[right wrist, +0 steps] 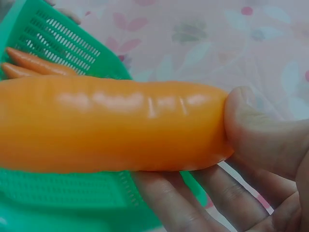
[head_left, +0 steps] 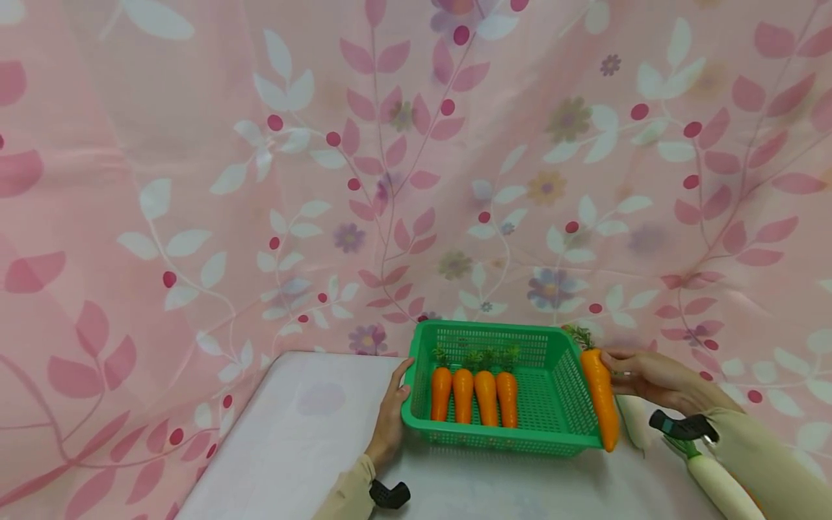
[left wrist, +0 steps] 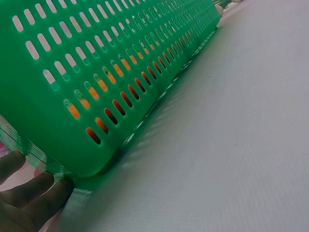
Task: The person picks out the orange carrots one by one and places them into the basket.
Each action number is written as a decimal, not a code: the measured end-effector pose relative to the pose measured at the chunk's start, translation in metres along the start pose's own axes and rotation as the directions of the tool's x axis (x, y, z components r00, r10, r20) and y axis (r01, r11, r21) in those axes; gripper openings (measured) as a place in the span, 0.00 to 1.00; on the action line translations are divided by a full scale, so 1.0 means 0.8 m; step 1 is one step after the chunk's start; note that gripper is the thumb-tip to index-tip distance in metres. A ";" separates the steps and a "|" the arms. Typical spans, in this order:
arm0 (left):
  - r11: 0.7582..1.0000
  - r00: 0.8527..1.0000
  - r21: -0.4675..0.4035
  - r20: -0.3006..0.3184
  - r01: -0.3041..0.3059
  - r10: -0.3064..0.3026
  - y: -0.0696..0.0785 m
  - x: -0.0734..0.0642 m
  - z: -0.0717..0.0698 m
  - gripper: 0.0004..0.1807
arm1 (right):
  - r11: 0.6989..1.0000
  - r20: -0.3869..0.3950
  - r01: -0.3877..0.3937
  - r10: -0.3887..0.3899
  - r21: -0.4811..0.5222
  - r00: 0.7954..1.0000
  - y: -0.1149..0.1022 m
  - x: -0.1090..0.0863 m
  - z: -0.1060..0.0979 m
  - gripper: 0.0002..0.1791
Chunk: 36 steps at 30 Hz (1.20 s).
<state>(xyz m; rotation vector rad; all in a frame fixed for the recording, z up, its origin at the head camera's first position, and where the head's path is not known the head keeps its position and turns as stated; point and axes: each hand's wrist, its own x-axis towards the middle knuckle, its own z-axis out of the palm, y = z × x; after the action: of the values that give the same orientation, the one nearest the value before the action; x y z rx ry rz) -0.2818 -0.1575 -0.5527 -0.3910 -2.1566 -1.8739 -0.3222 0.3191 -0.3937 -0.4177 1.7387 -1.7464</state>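
A carrot [head_left: 599,397] with a leafy green top is held by my right hand [head_left: 650,375] over the right rim of a green basket [head_left: 500,437]. In the right wrist view, the thumb presses on the thick end of that carrot [right wrist: 116,123] while the fingers lie beneath it. Inside the basket, toward its left, several carrots [head_left: 464,396] lie side by side, tops toward the back. My left hand [head_left: 388,422] touches the basket's left side. The left wrist view shows its fingers [left wrist: 41,188] extended against the outer wall [left wrist: 53,135].
White radishes [head_left: 721,484] lie on the table right of the basket, one [head_left: 630,422] beneath my right hand and partly hidden. A bit of orange shows beside my right sleeve. The white tabletop [head_left: 312,419] extends left of the basket, and a pink floral cloth [head_left: 416,217] hangs behind.
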 end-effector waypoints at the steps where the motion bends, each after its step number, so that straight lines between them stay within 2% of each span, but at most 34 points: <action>1: 1.000 1.000 0.001 0.001 0.002 -0.002 0.000 0.000 0.000 0.29 | 1.000 -0.004 -0.002 0.002 -0.003 1.000 -0.001 0.003 0.001 0.19; 9: 1.000 1.000 0.006 -0.001 0.001 -0.001 0.001 -0.001 0.002 0.29 | 0.999 -0.017 -0.012 0.011 -0.040 1.000 -0.004 0.023 0.006 0.20; 17: 1.000 1.000 0.023 0.000 -0.007 0.007 0.001 -0.001 0.001 0.29 | 0.999 -0.056 -0.023 0.021 -0.032 0.998 -0.002 0.043 0.013 0.28; 21: 1.000 1.000 0.025 0.006 -0.009 0.009 0.001 0.000 0.000 0.29 | 0.998 -0.082 -0.023 0.017 -0.063 0.996 -0.001 0.053 0.016 0.28; 30: 0.999 1.000 0.033 0.005 -0.016 0.016 0.001 -0.001 0.001 0.29 | 0.990 -0.191 -0.058 0.033 -0.126 0.981 0.002 0.076 0.028 0.37; 36: 1.000 1.000 0.024 0.006 -0.016 0.016 0.003 -0.001 -0.001 0.29 | 0.992 -0.191 -0.047 0.023 -0.118 0.981 0.001 0.090 0.035 0.37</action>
<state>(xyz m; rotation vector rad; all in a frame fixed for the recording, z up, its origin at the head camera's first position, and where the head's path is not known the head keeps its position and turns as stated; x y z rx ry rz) -0.2804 -0.1578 -0.5505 -0.4086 -2.1713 -1.8386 -0.3584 0.2522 -0.4068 -0.2775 1.9827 -1.7071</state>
